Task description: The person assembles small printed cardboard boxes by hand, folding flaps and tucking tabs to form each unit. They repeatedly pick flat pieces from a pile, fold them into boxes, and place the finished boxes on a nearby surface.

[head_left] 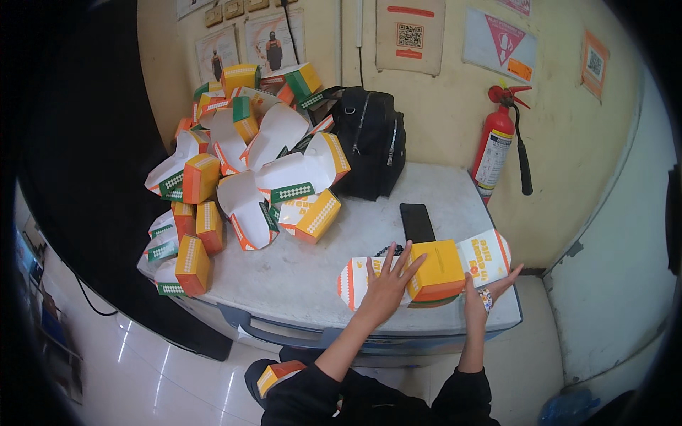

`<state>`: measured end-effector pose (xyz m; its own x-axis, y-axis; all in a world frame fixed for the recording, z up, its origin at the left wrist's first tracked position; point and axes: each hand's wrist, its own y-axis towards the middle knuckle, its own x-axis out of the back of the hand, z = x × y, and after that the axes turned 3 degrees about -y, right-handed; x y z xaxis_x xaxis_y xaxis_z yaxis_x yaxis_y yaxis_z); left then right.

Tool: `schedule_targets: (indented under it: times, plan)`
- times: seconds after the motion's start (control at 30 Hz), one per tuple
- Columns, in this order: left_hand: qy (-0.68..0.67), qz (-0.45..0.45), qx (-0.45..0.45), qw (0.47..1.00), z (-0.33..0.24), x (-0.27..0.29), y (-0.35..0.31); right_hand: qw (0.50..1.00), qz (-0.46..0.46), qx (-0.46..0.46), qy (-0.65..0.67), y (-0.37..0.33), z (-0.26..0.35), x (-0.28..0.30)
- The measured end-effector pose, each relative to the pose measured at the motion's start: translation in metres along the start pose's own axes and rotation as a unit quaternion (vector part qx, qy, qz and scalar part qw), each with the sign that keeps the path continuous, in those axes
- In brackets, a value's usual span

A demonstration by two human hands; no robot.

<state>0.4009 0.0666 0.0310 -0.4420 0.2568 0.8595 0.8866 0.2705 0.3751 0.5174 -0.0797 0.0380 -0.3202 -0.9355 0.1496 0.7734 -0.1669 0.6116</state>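
In front of me on the table lies a yellow and orange cardboard food box (436, 264), its printed white flaps spread out to either side. My left hand (381, 292) rests on the left flap (351, 282) with fingers spread, and its fingertips reach the box's left side. At the box's right lower corner is my right hand (480, 301), thumb by the box edge and fingers stretched outward below the right flap (486, 254). A small colourful patterned piece shows at that hand; what it is I cannot tell.
A big heap of similar folded boxes (284, 170) covers the table's left side. Behind it stands a black bag (369, 142). A dark phone (417, 223) lies just beyond my box, beside dark beads (388, 250). One box (278, 375) sits near my lap; a fire extinguisher (494, 153) hangs at the wall.
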Motion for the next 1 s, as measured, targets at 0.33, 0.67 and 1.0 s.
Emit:
schedule_targets:
  times: [0.33, 0.67, 1.0]
  plan:
    - [-0.031, -0.008, -0.002, 0.999, 0.003, 0.0, -0.002, 0.762, 0.428, 0.352, -0.336, 0.097, 0.014, -0.048]
    - [-0.028, -0.007, 0.003, 1.0, 0.006, -0.006, -0.003, 0.895, 0.43, 0.11, 0.037, 0.068, -0.037, -0.059]
    - [-0.033, -0.078, -0.072, 0.994, 0.0, 0.014, -0.031, 0.77, 0.584, 0.234, -0.102, 0.05, 0.035, -0.035]
